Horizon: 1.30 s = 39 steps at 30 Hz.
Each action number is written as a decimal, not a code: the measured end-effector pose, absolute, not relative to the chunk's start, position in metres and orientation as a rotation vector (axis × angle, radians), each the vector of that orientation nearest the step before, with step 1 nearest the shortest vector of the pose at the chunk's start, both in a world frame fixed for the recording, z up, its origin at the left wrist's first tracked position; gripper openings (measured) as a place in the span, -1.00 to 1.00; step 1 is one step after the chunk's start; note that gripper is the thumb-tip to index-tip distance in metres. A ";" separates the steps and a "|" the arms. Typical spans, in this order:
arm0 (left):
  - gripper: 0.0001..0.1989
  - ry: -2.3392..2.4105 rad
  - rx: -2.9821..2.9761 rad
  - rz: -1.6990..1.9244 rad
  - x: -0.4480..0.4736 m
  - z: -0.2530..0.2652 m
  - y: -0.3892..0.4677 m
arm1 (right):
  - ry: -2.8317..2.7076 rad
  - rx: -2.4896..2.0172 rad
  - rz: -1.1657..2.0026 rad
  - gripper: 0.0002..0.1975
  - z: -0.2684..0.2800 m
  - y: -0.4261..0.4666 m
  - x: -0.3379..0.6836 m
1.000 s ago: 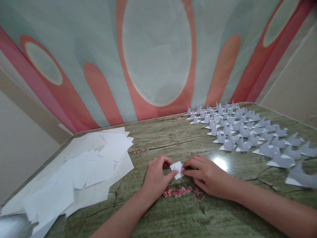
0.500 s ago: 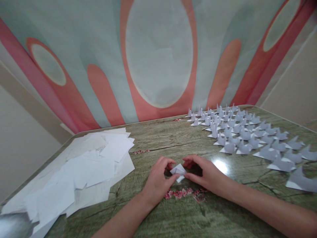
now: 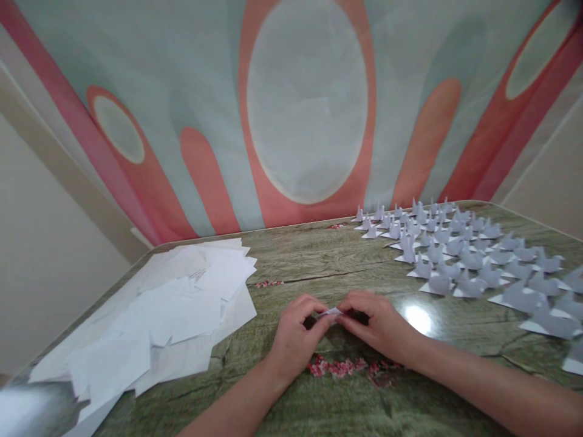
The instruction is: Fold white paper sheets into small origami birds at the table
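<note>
A small piece of folded white paper (image 3: 331,312) is pinched between my two hands, just above the middle of the table. My left hand (image 3: 298,334) grips its left side with thumb and fingertips. On the other side, my right hand (image 3: 376,318) presses the paper between thumb and curled fingers. Only a thin strip of the paper shows; the fingers hide the rest. Beyond my right hand stand rows of folded white paper birds (image 3: 471,258).
A loose, overlapping pile of white paper sheets (image 3: 186,309) covers the left of the table. The wood-patterned tabletop (image 3: 300,258) bears printed pink blossoms. A patterned coral and grey-green wall covering (image 3: 310,209) rises behind the far edge.
My hands have come closer together, and the paper that lay visible between them is now mostly covered by the fingers. The whole view has shifted slightly.
</note>
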State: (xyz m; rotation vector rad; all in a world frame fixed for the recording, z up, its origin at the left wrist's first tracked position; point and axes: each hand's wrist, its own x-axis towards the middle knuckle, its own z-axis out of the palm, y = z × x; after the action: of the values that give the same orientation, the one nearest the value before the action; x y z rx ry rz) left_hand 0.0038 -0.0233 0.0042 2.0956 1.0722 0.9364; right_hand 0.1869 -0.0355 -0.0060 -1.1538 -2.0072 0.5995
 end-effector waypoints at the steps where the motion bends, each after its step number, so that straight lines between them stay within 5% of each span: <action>1: -0.87 1.064 2.103 0.943 0.004 0.004 -0.023 | -2.010 -1.138 0.595 -0.92 -0.007 -0.036 0.187; 12: -0.79 1.011 2.139 0.929 0.003 0.006 -0.026 | -2.071 -1.063 0.447 -0.92 -0.010 -0.038 0.190; 23: -0.84 1.041 2.293 0.892 0.005 0.003 -0.029 | -2.386 -1.033 -0.220 -0.82 -0.009 -0.038 0.197; 31: -0.89 1.095 2.403 0.702 0.004 0.001 -0.029 | -2.457 -1.108 -0.178 -0.84 -0.015 -0.039 0.194; 39: -0.93 1.076 2.465 0.617 0.003 0.002 -0.029 | -2.388 -1.142 0.257 -0.89 -0.007 -0.038 0.202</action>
State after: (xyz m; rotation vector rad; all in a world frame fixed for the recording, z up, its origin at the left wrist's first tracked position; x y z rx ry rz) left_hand 0.0026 -0.0293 0.0016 2.4653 1.0755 0.6165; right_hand 0.2023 -0.0379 -0.0072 -1.1423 -2.3885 0.2566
